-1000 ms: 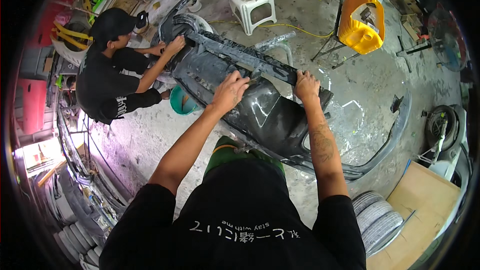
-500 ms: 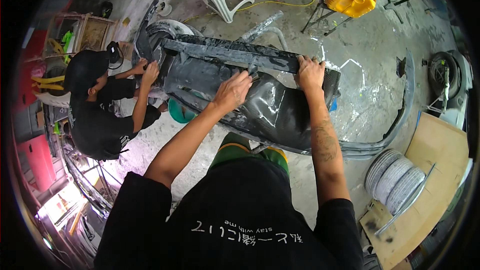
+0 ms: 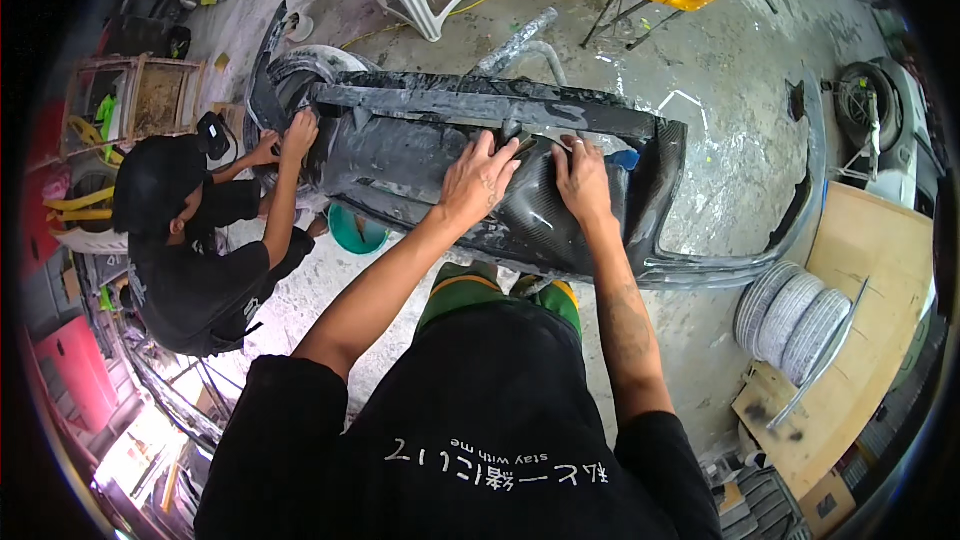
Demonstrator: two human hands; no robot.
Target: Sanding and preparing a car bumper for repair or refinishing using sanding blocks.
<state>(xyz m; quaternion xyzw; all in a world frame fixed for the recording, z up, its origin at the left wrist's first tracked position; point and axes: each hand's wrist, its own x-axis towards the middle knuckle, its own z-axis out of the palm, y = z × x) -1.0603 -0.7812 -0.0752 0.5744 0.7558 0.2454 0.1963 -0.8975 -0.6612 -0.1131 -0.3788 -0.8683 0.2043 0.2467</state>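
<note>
Resting on a large dark car bumper (image 3: 545, 220), the person's left hand (image 3: 478, 180) and right hand (image 3: 583, 183) sit close together along the edge of a long opening. The left fingers are bent over that edge beside a small bracket; whether they grasp anything, I cannot tell. The right fingers are curled on the glossy woven-pattern panel, their grip also unclear; a blue thing (image 3: 626, 159) lies just beyond them.

The bumper stretches across in front of the person, above the floor (image 3: 730, 180). Its finish is uneven: dull, scuffed grey toward the left, shiny black in the middle. This suggests work partway along, with the glossy part less treated, though how much remains cannot be judged. A co-worker (image 3: 195, 240) has both hands at its left end.

White lettering (image 3: 500, 464) crosses the black shirt (image 3: 470, 390), upside down; I make out no brand or label elsewhere.
</note>
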